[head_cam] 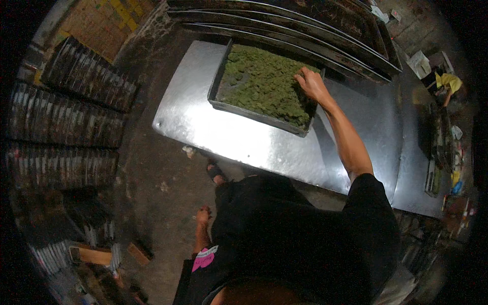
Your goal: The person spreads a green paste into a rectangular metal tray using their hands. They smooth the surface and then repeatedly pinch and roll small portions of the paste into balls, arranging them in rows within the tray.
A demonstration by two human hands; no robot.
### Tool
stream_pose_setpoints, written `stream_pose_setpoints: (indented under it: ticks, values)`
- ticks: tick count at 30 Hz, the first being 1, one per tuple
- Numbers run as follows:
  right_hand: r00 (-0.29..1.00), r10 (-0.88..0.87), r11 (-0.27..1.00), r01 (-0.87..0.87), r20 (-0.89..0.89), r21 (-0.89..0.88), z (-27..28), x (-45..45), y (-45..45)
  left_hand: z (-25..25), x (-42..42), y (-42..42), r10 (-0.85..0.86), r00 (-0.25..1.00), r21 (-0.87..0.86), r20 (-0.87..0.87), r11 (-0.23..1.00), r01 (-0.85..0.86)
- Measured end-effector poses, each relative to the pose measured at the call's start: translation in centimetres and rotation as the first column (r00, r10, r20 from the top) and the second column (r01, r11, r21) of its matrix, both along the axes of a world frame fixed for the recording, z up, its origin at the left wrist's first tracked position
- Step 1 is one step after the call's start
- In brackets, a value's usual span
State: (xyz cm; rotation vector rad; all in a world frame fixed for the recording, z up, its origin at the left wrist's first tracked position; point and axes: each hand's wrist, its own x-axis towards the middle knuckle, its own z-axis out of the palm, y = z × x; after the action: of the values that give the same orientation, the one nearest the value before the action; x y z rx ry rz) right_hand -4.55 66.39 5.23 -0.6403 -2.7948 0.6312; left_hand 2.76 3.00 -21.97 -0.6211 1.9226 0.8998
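A shallow rectangular metal tray (259,110) rests at a slant on a shiny sheet-metal table. Crumbly green material (263,82) is spread through it, lumpy and uneven, with a greyish, thinner patch towards the left. My right hand (309,81) reaches over the tray's right end, fingers bent down at the green material; whether anything is between them is hidden. Down at my side, away from the table, hangs my left hand (204,215). Its fingers look curled, but it is too dark and small to tell if they hold something.
Long dark metal trays (289,32) stand nested behind the green-filled tray. The metal table (228,129) has a seam on its right. Stacked dark trays (65,118) line the left floor. A brick-like block (138,254) lies lower left. Another person (449,83) is at far right.
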Motion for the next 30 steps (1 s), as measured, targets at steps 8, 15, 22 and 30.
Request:
stream_pose_setpoints:
  ticks: [8,15,22,30]
  values:
    - [0.977,0.212,0.948,-0.199,-0.03,0.247,-3.2,0.0,3.5,-5.0,1.6,-2.8,0.057,0.984,0.196,-0.172,0.98,-0.023]
    - [0.961,0.17,0.966,-0.207,0.22,0.158,-1.4,-1.1,2.7,2.9,2.4,0.5,0.037,0.995,0.059,-0.098,0.998,-0.031]
    - [0.98,-0.087,0.992,0.069,0.181,0.105,1.2,-0.7,0.4,-1.3,4.0,-2.5,-0.106,0.963,0.095,-0.249,0.987,0.133]
    - [0.937,-0.179,0.815,-0.03,-0.301,-0.579,-1.5,0.4,0.9,-1.4,3.7,-1.9,-0.008,0.97,0.169,-0.242,0.984,0.05]
